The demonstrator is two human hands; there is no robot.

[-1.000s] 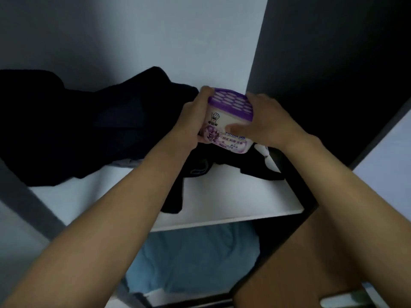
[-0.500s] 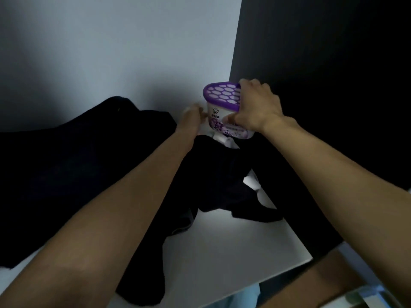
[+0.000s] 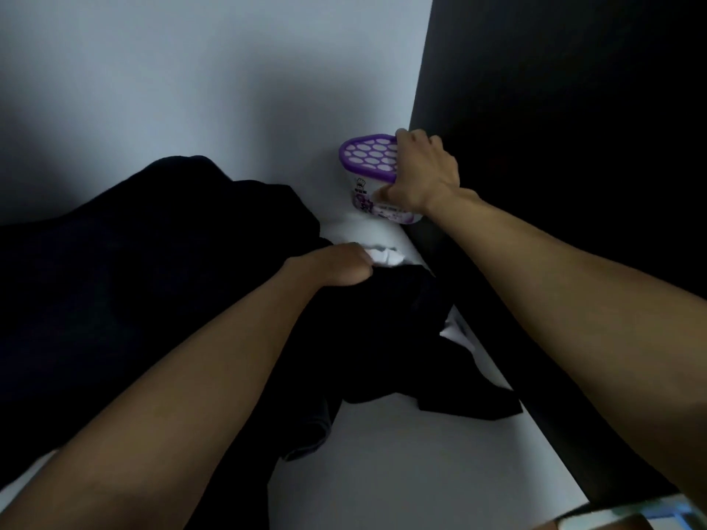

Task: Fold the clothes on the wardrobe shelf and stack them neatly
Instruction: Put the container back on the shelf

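A heap of black clothes (image 3: 160, 285) lies crumpled over the left and middle of the white wardrobe shelf (image 3: 421, 468). My left hand (image 3: 336, 265) is closed on a fold of the black cloth, with a small piece of white fabric (image 3: 386, 256) right at its fingertips. My right hand (image 3: 424, 174) grips a white tub with a purple perforated lid (image 3: 369, 158), held in the back right corner of the shelf. Whether the tub rests on the shelf is unclear.
The pale back wall (image 3: 214, 82) rises behind the shelf. A dark side panel (image 3: 566, 109) closes off the right. The shelf's front edge runs along the lower right, with a light object (image 3: 627, 516) just beyond it.
My left hand let go of the tub and dropped onto the black clothes. My right hand carried the tub back into the right corner. The view moved closer over the shelf.
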